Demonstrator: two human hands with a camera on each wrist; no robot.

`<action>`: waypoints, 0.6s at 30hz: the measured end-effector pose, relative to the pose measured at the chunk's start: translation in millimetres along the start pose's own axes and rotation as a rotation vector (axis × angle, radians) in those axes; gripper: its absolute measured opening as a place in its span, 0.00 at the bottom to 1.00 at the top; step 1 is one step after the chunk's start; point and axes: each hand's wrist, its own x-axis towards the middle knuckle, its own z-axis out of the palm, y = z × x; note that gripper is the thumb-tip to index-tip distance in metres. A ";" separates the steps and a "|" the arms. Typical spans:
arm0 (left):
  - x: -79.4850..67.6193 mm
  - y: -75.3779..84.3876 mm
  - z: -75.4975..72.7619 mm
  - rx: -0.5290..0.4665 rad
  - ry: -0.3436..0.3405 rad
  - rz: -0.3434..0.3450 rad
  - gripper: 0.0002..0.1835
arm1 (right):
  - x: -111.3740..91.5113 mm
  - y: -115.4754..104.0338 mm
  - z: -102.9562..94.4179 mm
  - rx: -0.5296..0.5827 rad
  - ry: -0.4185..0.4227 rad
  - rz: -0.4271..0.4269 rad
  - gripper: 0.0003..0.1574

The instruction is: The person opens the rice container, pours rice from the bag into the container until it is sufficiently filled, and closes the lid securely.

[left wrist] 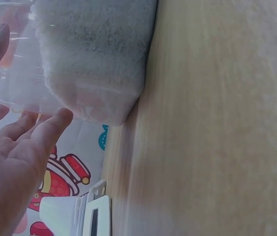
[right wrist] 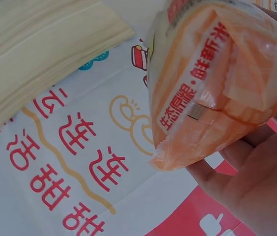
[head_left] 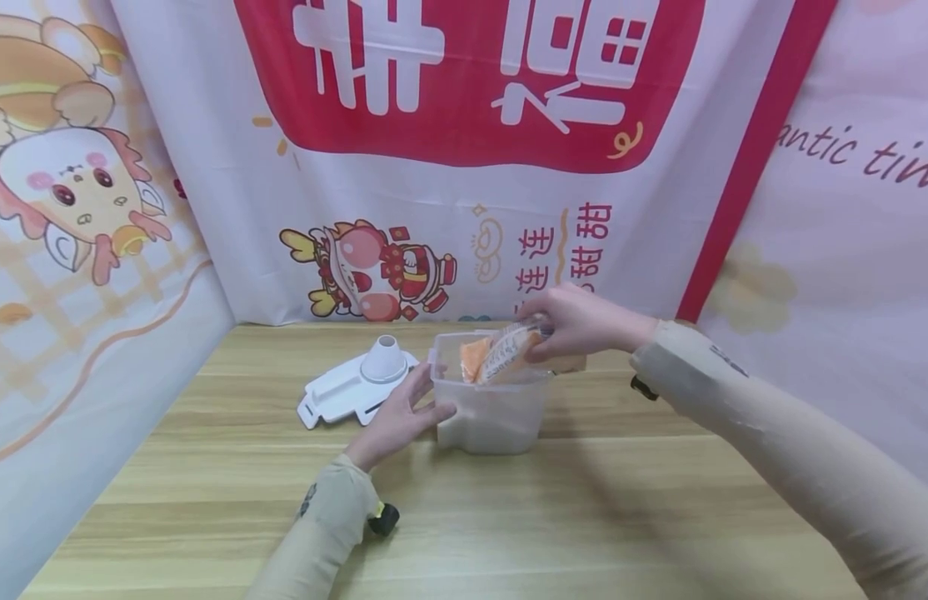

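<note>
My right hand (head_left: pixel 572 321) grips an orange-and-clear plastic rice bag (head_left: pixel 505 354) by its upper end. The bag tilts with its lower end at the opening of a translucent plastic container (head_left: pixel 490 421). In the right wrist view the bag (right wrist: pixel 192 98) looks crumpled, with red printed characters and orange film. White rice grains (left wrist: pixel 94 49) fill the lower part of the container in the left wrist view. Against the container's left side rests my left hand (head_left: pixel 404 412), its fingers extended and its thumb spread towards the front wall.
A white plastic lid (head_left: pixel 332 396) with a cone-shaped white cup (head_left: pixel 385 360) lies left of the container on the wood-grain table (head_left: pixel 584 517). A printed cloth (head_left: pixel 464 217) hangs behind the table's back edge, with more printed cloth at both sides.
</note>
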 end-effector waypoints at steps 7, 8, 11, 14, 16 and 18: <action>-0.7 -1.5 0.8 -0.004 0.016 -0.005 0.49 | 2.8 -5.1 -2.1 -0.022 0.003 -0.033 0.28; -0.6 -1.7 0.8 -0.006 0.018 -0.005 0.49 | 3.6 -5.4 -2.2 -0.025 0.002 -0.039 0.26; -0.3 -2.4 1.0 -0.007 0.024 -0.015 0.48 | 5.5 -5.8 -2.3 -0.029 -0.005 -0.047 0.23; -1.0 -3.1 1.7 -0.012 0.021 -0.004 0.48 | 6.4 -6.7 -2.5 -0.030 -0.011 -0.041 0.24; -4.5 5.4 3.0 -0.020 0.014 -0.007 0.47 | 6.4 -7.5 -2.9 -0.033 -0.013 -0.038 0.24; -8.4 14.9 4.1 -0.027 0.007 0.000 0.46 | 5.9 -8.1 -3.4 -0.034 -0.012 -0.034 0.24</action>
